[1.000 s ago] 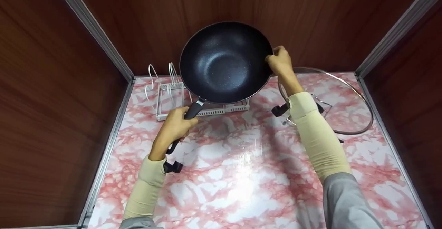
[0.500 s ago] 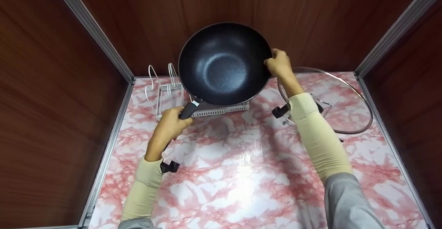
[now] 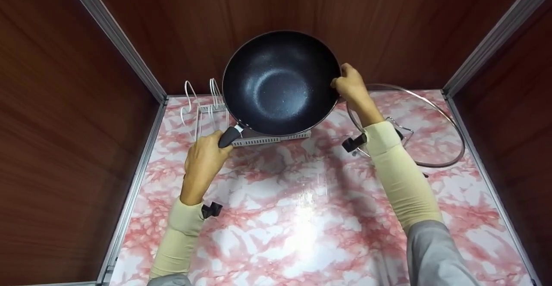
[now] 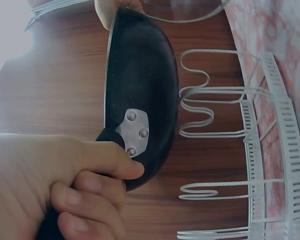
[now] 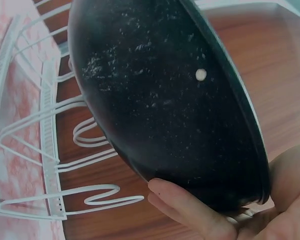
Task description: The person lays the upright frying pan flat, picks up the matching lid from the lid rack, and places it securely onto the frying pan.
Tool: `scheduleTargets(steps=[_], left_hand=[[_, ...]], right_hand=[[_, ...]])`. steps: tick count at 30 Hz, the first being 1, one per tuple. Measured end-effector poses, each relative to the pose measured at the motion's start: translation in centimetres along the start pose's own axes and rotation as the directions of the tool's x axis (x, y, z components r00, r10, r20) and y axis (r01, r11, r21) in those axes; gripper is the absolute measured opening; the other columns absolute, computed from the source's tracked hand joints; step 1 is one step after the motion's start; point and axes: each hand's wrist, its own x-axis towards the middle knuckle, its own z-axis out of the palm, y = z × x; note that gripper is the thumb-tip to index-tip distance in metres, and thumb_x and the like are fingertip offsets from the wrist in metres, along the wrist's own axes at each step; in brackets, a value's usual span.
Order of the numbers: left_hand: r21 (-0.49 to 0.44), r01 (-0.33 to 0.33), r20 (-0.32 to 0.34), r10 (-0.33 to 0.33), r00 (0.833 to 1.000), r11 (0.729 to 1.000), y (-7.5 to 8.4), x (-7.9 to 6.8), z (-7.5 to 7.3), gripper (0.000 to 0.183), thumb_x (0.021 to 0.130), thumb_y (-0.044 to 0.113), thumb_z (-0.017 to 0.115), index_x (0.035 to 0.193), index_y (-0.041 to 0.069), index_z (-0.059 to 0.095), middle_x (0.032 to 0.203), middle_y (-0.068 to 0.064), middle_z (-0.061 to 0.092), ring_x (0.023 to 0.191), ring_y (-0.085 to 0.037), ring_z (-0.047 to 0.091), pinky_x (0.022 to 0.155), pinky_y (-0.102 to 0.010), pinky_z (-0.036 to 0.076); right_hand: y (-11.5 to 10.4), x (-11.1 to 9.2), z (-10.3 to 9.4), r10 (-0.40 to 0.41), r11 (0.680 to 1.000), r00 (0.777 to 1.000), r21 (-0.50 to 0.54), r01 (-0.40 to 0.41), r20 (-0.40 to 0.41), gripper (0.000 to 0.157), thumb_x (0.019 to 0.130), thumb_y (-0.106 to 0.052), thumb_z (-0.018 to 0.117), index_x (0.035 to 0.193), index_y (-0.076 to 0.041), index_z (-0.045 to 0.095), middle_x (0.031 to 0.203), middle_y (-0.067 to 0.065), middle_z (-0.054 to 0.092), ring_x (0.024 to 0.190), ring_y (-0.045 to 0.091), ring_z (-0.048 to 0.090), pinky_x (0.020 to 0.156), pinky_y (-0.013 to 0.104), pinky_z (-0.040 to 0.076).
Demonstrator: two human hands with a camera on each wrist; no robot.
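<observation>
A black wok (image 3: pixel 282 83) hangs in the air above a white wire rack (image 3: pixel 271 140), its dark inside turned up toward the head camera. My left hand (image 3: pixel 205 158) grips its black handle (image 3: pixel 230 136), fingers curled round it in the left wrist view. On the opposite side, my right hand (image 3: pixel 351 85) pinches the rim, thumb on the inside. From the right wrist, the wok's scuffed outer wall (image 5: pixel 155 95) shows with the fingers (image 5: pixel 182 205) beneath it. Seen from the left wrist, white rack loops (image 4: pixel 210 92) stand just below the wok, apparently without touching it.
A glass lid with a metal rim (image 3: pixel 448 163) stands tilted at the right, on a wire stand (image 3: pixel 405 128) partly hidden by my right arm. Brown wood-grain panels (image 3: pixel 276 1) close in the back and sides of the red-and-white marbled table (image 3: pixel 280 225).
The wok has sunk slightly and turned a little, its handle swinging left. My left hand has shifted left with the handle; my right hand has moved slightly down with the rim.
</observation>
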Motion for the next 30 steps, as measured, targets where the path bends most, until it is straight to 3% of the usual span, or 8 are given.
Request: scheduleTargets(steps=[2,6,10,13,17,21,27,30], left_hand=[[0.024,-0.001,-0.041,0.002,0.999,1.0,-0.2,-0.1,0.2,0.017,0.089,0.015,0.076,0.081,0.007,0.064,0.068,-0.015,0.066,0.061,-0.04,0.063,0.057,-0.056,0.047],[0.06,0.004,-0.132,0.004,0.991,0.998,-0.5,-0.1,0.6,0.018,0.086,0.013,0.07,0.071,0.009,0.06,0.063,-0.014,0.063,0.059,-0.045,0.064,0.054,-0.058,0.047],[0.073,0.014,-0.214,0.002,0.977,0.997,-0.8,0.1,1.0,0.022,0.083,0.011,0.066,0.063,0.011,0.057,0.057,-0.012,0.059,0.055,-0.045,0.063,0.053,-0.058,0.048],[0.077,0.011,-0.25,0.008,0.968,0.997,-1.0,0.2,1.2,0.024,0.083,0.01,0.064,0.06,0.012,0.055,0.056,-0.013,0.059,0.055,-0.046,0.063,0.053,-0.059,0.049],[0.084,0.002,-0.264,0.021,0.964,0.996,-1.4,0.3,1.4,0.024,0.082,0.011,0.064,0.059,0.011,0.055,0.056,-0.014,0.061,0.056,-0.047,0.064,0.054,-0.06,0.05],[0.076,-0.011,-0.252,0.03,0.967,0.997,-1.6,0.2,1.4,0.024,0.08,0.011,0.066,0.059,0.012,0.055,0.055,-0.013,0.059,0.055,-0.047,0.064,0.054,-0.06,0.05],[0.065,-0.014,-0.252,0.03,0.967,0.998,-2.2,0.2,1.1,0.023,0.078,0.012,0.068,0.057,0.012,0.058,0.054,-0.011,0.058,0.054,-0.045,0.062,0.053,-0.059,0.049],[0.07,-0.016,-0.242,0.032,0.97,0.997,-2.3,0.1,0.8,0.023,0.077,0.014,0.069,0.057,0.013,0.058,0.053,-0.01,0.057,0.053,-0.044,0.062,0.052,-0.058,0.049]], right_hand=[[0.1,-0.3,0.0,0.006,1.0,1.0,0.016,-0.006,0.004,0.03,0.09,0.003,0.053,0.12,0.003,0.051,0.108,0.015,0.051,0.082,0.02,0.05,0.064,0.024,0.046],[0.4,-0.8,0.0,0.014,0.998,1.0,0.057,-0.015,0.005,0.027,0.089,0.003,0.053,0.115,0.0,0.049,0.104,0.012,0.049,0.077,0.017,0.051,0.055,0.02,0.047],[0.5,-1.3,0.1,0.022,0.994,1.0,0.11,-0.021,-0.007,0.022,0.086,0.005,0.054,0.105,-0.004,0.045,0.098,0.009,0.045,0.073,0.015,0.048,0.055,0.02,0.044],[0.7,-1.5,0.1,0.033,0.986,0.999,0.161,-0.034,0.014,0.024,0.086,0.006,0.053,0.105,-0.005,0.044,0.1,0.009,0.046,0.073,0.015,0.052,0.054,0.021,0.048],[1.0,-1.7,0.1,0.072,0.962,0.993,0.255,-0.094,0.095,0.026,0.089,0.005,0.049,0.11,-0.007,0.04,0.109,0.012,0.049,0.075,0.016,0.062,0.056,0.025,0.057],[1.2,-2.0,0.0,0.107,0.955,0.984,0.261,-0.141,0.143,0.029,0.09,0.004,0.048,0.115,-0.007,0.037,0.114,0.012,0.048,0.08,0.016,0.064,0.062,0.025,0.058],[1.3,-2.2,0.1,0.049,0.967,0.981,0.236,-0.093,0.186,0.052,0.096,0.001,0.044,0.146,0.0,0.028,0.136,0.02,0.045,0.104,0.024,0.059,0.081,0.027,0.056],[1.7,-2.2,-0.1,0.031,0.972,0.978,0.22,-0.077,0.206,0.057,0.1,0.0,0.044,0.156,-0.001,0.03,0.143,0.023,0.046,0.108,0.025,0.06,0.082,0.028,0.058]])
